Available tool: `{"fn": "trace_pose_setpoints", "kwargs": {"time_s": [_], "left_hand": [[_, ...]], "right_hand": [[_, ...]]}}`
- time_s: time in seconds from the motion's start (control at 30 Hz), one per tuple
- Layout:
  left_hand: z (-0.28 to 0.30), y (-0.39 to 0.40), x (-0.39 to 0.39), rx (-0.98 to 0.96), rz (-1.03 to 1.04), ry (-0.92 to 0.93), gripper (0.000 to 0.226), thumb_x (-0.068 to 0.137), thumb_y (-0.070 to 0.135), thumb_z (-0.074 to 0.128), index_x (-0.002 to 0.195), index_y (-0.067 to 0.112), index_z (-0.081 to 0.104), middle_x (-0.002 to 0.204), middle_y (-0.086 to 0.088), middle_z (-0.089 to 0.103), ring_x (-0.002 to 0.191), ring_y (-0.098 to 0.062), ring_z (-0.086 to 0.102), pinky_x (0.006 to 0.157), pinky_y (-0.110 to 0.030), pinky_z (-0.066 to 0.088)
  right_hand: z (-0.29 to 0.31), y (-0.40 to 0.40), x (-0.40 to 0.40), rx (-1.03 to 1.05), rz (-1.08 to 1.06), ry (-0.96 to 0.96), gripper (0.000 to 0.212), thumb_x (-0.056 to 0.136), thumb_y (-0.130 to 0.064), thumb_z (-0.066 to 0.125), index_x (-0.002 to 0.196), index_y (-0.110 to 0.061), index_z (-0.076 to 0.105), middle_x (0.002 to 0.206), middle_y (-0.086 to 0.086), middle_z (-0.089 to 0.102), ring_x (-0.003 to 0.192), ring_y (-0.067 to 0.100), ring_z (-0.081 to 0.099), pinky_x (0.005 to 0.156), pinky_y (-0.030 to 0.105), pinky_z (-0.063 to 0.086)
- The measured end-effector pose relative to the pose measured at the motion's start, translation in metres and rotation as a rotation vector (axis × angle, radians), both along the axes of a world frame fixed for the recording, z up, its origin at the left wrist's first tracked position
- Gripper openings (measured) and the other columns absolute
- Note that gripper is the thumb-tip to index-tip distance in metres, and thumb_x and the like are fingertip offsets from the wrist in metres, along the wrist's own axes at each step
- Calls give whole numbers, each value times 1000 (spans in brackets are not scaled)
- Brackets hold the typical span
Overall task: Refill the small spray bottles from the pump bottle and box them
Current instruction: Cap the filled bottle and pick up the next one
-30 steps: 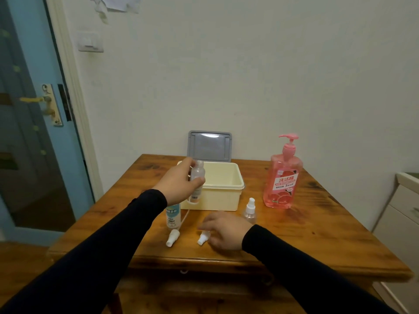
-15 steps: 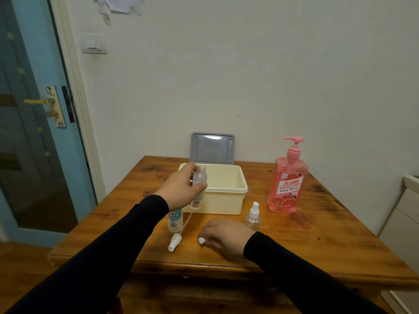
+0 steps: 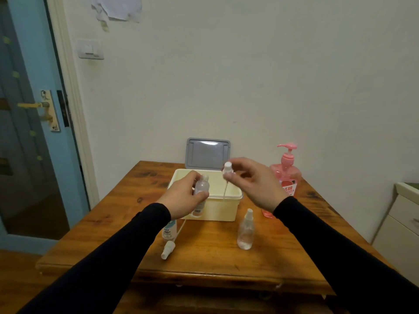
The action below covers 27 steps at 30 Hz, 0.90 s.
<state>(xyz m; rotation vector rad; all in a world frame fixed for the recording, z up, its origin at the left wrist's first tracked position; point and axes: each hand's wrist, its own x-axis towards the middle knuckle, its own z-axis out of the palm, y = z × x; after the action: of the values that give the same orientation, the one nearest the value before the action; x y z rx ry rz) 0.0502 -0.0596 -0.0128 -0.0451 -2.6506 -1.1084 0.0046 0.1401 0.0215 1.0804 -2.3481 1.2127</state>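
A small clear bottle point(image 3: 201, 189), uncapped, is gripped by the left hand point(image 3: 183, 197) over the cream box point(image 3: 226, 206); the right hand point(image 3: 251, 182), now raised off the wooden table point(image 3: 204, 257), pinches a spray cap point(image 3: 227, 169) near the pink pump bottle point(image 3: 286, 175), blue door point(image 3: 25, 109) behind

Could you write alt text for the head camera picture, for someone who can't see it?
A person's left hand holds an uncapped small clear bottle while the right hand pinches a white spray head, its tube dangling, above an open cream box on a wooden table. Nearby stand a capped spray bottle and a pink pump bottle; another spray head lies loose.
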Motion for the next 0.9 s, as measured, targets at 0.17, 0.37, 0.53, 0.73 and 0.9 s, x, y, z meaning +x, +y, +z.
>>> {"fn": "trace_pose_setpoints", "kwargs": {"time_s": [0.17,0.37,0.53,0.73,0.9], "left_hand": [[-4,9,-1,7,-38,-33,39,92,33,59,127,27,41,120,5,54,99,-11,56,72,-19,48],[-9,18,-1,-31,-41,-70,43,92,33,60,129,27,40,126,2,54,103,-13,56,76,-22,52],[-9,26,0,-83,-37,-73,43,93,34,58,132,28,39,129,6,53,98,-5,51,53,-9,32],[-9,28,-3,-43,-67,-74,43,91,32,61,129,28,40,129,3,53,103,-12,55,71,-16,47],[-7,33,-3,-43,-85,-57,43,91,32,62,128,28,41,128,3,53,101,-11,54,70,-14,48]], "right_hand": [[17,12,-12,-322,-9,-102,22,90,-28,63,112,-28,61,110,-5,69,106,9,63,95,35,51],[23,15,-14,-517,-29,-167,27,90,-28,62,116,-19,61,111,0,69,106,12,64,93,36,53],[21,10,-10,-536,-24,-189,26,91,-26,61,115,-19,61,112,0,69,106,12,64,93,36,53],[18,9,-9,-521,-21,-186,21,91,-27,62,111,-27,61,112,-1,69,107,11,63,93,35,53],[12,7,-10,-493,-40,-167,20,91,-28,62,110,-28,60,110,-4,69,105,8,63,90,29,53]]}}
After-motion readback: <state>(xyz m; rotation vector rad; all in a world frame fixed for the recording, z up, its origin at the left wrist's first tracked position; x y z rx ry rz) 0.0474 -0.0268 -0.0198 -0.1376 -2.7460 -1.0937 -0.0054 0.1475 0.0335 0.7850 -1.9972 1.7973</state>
